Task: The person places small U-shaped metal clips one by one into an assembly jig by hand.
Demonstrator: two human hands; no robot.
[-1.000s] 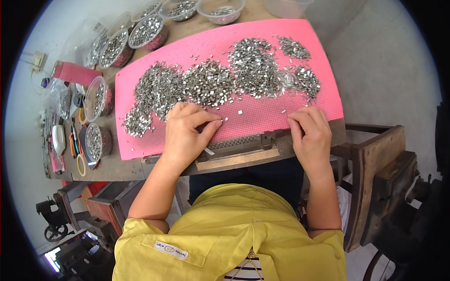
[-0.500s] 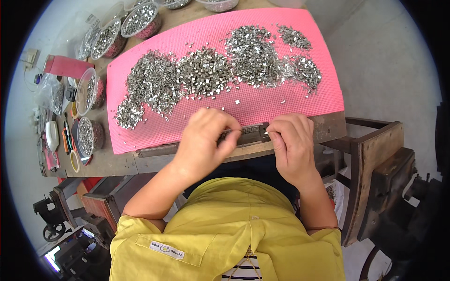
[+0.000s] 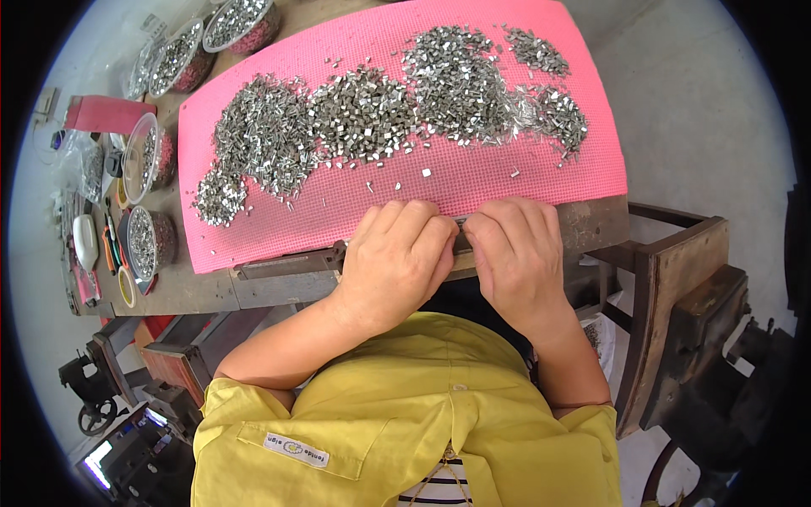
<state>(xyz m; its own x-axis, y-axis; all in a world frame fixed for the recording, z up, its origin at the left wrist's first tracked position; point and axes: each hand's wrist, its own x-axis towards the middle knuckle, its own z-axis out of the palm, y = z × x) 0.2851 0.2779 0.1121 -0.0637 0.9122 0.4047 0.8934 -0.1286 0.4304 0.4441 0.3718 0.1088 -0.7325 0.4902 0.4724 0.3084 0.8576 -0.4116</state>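
Note:
My left hand [image 3: 397, 262] and my right hand [image 3: 519, 264] are side by side at the table's front edge, fingers bent and closed, tips almost meeting. Between them a bit of a dark metal bar [image 3: 287, 264] shows; its left part runs along the edge of the pink mat [image 3: 338, 203]. What the fingertips pinch is hidden. Beyond the hands, small silvery metal pieces lie on the mat in several heaps: a long-piece heap [image 3: 263, 135], a blocky-piece heap [image 3: 363, 114] and a large heap [image 3: 456, 84]. A single bright piece [image 3: 426, 172] lies nearer the hands.
Clear plastic tubs of metal bits stand to the left, including a round tub [image 3: 152, 242] and a tilted tub [image 3: 142, 158]. Near them lie a tape roll [image 3: 127, 287] and a white handled object [image 3: 85, 242]. A wooden-framed stand [image 3: 676, 304] is at the right.
Both hands have drawn together, the left one moving right, and now cover most of the bar. The small piece seen in my right fingers is now hidden. The view has shifted slightly.

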